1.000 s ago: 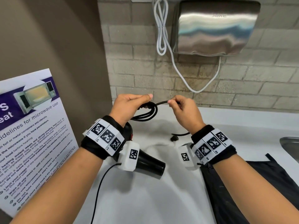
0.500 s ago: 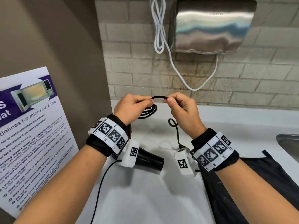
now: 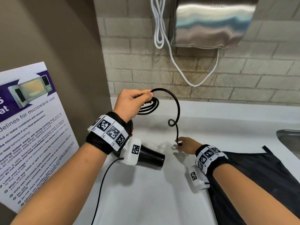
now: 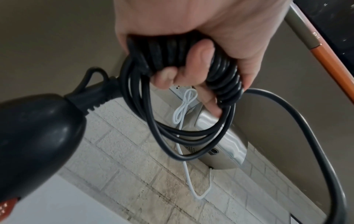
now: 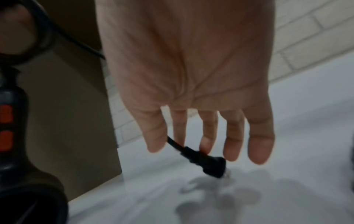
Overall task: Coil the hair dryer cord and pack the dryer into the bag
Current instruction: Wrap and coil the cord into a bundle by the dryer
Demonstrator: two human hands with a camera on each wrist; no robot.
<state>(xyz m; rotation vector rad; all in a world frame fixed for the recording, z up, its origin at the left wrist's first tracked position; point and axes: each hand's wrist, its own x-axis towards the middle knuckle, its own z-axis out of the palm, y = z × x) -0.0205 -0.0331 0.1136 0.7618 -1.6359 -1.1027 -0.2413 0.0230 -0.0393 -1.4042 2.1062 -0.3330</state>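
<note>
Cord [image 3: 176, 109]: coils are gripped in left hand [image 3: 129, 103]; dryer [image 3: 151, 157] is hung beneath, over tabletop [image 3: 146, 192]. Plug [image 5: 208, 162] is touched by relaxed right hand [image 3: 186, 146] fingers [image 5: 231, 145]. Bag [image 3: 259, 176] lies alongside. Risk: kinked tail may tangle the last loop.

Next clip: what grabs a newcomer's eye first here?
The black cord arcing from the coil gripped in the left hand, raised in front of the brick wall, down to the right hand reaching for its plug near the counter. Next, the shiny steel hand dryer on the wall above.
</note>
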